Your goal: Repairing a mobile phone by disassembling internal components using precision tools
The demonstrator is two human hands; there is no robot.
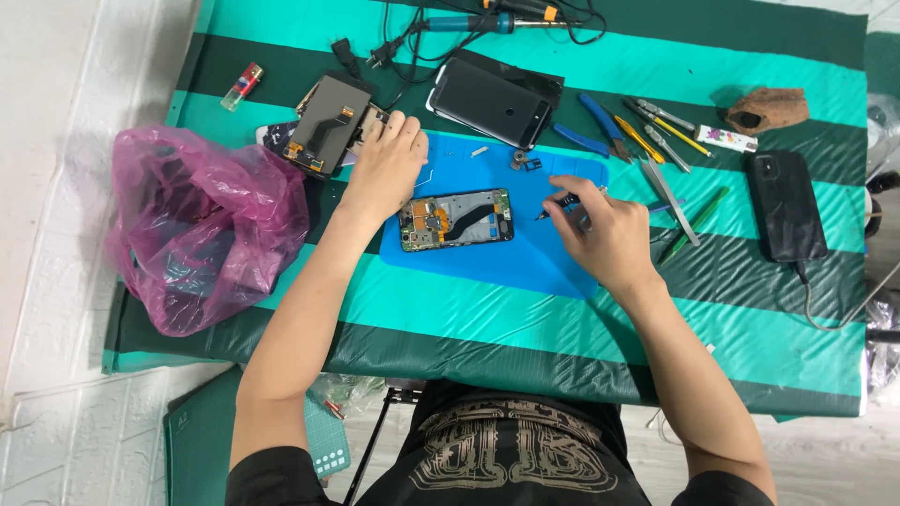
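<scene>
From the head view, your left hand lies flat, fingers together, on the upper left corner of the blue mat, just beside the opened phone. The phone lies in the middle of the mat, its board and orange flex showing. Your right hand pinches a thin screwdriver, tip pointing left toward the phone but apart from it.

Nothing pins the phone itself, so I judge a push from the tip could slide it on the mat. The small loose parts lie near the mat's top edge; a sweep of your wrist could knock them onto the striped counter. A slip of the tip could tear the flex. The tools and the pink bag lie well apart.
</scene>
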